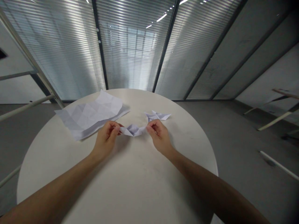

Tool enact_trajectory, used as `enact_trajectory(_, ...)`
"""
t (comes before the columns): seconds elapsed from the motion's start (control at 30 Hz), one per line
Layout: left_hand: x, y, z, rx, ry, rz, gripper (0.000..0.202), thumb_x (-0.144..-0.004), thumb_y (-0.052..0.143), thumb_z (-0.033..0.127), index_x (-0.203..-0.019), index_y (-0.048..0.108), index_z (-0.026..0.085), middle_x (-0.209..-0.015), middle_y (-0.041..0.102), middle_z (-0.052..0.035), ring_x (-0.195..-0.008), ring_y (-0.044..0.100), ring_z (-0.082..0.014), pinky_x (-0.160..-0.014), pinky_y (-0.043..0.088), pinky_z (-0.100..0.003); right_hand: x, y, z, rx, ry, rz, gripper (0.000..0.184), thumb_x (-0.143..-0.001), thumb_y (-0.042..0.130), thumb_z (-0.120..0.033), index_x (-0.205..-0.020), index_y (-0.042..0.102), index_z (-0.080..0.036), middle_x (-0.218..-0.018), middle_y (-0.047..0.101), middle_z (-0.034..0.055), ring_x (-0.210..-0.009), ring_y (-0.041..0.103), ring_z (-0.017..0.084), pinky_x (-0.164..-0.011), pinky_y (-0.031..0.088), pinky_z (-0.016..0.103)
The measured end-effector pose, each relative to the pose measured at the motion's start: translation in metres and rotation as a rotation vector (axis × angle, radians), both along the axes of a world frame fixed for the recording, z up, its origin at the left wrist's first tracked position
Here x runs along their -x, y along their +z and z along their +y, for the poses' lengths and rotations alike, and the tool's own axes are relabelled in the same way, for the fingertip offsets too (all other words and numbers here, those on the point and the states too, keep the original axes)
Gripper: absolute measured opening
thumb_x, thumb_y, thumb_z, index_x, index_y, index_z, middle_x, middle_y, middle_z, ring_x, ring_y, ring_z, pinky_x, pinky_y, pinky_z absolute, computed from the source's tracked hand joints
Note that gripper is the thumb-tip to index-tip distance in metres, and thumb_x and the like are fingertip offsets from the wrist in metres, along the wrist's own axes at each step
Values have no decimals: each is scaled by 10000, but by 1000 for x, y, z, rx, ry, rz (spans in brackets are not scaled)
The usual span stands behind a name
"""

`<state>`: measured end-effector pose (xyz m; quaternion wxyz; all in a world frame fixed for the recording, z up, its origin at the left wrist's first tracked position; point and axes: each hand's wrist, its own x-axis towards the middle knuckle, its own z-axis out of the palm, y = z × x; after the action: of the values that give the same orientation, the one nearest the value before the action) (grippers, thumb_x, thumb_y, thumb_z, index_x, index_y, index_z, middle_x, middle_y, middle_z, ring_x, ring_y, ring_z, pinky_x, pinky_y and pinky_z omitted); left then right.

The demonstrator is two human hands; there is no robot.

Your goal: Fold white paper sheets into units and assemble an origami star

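A small folded paper boat of white paper is stretched between my two hands, just above the table. My left hand pinches its left tip between thumb and fingers. At the opposite tip, my right hand pinches the paper the same way. Just beyond my right hand, a second folded paper boat lies on the table, its lower edge partly hidden by my fingers. Creased white paper sheets lie to the left, beyond my left hand.
The round white table spans the middle of the view. Behind it stand glass panels with blinds. A pale metal frame is at the left, and table legs stand on the grey floor at right. A white corner shows at the bottom edge.
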<state>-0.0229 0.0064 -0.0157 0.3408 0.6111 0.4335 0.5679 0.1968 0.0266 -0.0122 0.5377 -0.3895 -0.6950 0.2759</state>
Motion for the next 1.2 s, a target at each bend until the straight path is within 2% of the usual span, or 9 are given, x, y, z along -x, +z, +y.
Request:
enact_trajectory(0.13, 2, 1, 3, 8, 45, -109, 212, -860, 552, 371, -849, 492, 167, -774, 631, -6, -646, 618, -118, -648, 510, -263, -2, -6, 5, 20, -33, 65, 142, -868, 531, -330, -818, 486, -205, -716, 486, -21, -646, 458, 115, -611, 384, 247)
enact_trajectory(0.33, 0, 1, 6, 87, 61, -288, 223, -814, 610, 347, -826, 482, 165, -648, 603, 38, -604, 627, -117, -658, 537, -292, 1, -4, 7, 76, -13, 169, 155, -864, 534, -341, -807, 488, -205, -682, 481, -32, -609, 444, 110, -573, 362, 247)
enact_trajectory(0.53, -4, 3, 4, 172, -38, -459, 214, -796, 633, 323, -803, 486, 167, -602, 595, 46, -561, 589, -92, -595, 510, -240, 4, -4, 10, 187, 2, 334, 166, -836, 562, -326, -758, 484, -201, -608, 489, -48, -556, 437, 99, -546, 354, 239)
enact_trajectory(0.73, 0, 3, 3, 157, -190, -422, 198, -787, 665, 294, -838, 513, 177, -733, 621, 27, -662, 611, -100, -676, 505, -252, 5, -3, 6, 212, 100, 319, 202, -828, 584, -367, -757, 482, -208, -628, 512, -42, -577, 478, 107, -562, 381, 244)
enact_trajectory(0.8, 0, 2, 2, 176, -251, -408, 345, -722, 731, 255, -991, 519, 211, -909, 651, -3, -769, 635, -126, -721, 504, -265, 7, -3, 3, 193, 127, 286, 197, -842, 575, -369, -771, 481, -211, -664, 520, -37, -597, 490, 109, -578, 393, 248)
enact_trajectory(0.9, -1, 3, 0, 237, -321, -375, 819, -567, 826, 171, -1258, 402, 287, -1218, 578, -76, -981, 618, -198, -782, 497, -291, 9, -4, -2, 148, 166, 216, 166, -868, 556, -348, -803, 488, -211, -709, 523, -30, -628, 500, 109, -605, 403, 254)
enact_trajectory(0.97, -2, 4, -1, 276, -352, -334, 936, -518, 843, 149, -1311, 365, 286, -1262, 551, -100, -1016, 605, -225, -783, 493, -297, 10, -4, -5, 131, 184, 174, 152, -881, 543, -340, -822, 489, -211, -720, 526, -26, -641, 504, 111, -612, 402, 256)
enact_trajectory(1.1, -3, 6, -3, 305, -315, -191, 603, -543, 835, 211, -1080, 563, 179, -942, 662, -50, -763, 622, -167, -645, 464, -242, 9, -5, -6, 126, 191, 130, 152, -894, 525, -344, -838, 482, -209, -730, 535, -20, -661, 516, 117, -619, 406, 257)
enact_trajectory(1.2, -2, 5, -3, 276, -241, -142, 455, -544, 835, 259, -923, 602, 166, -820, 651, -15, -622, 564, -122, -548, 410, -213, 8, -5, -5, 116, 181, 123, 155, -896, 520, -347, -842, 477, -209, -723, 536, -21, -657, 516, 116, -623, 407, 255)
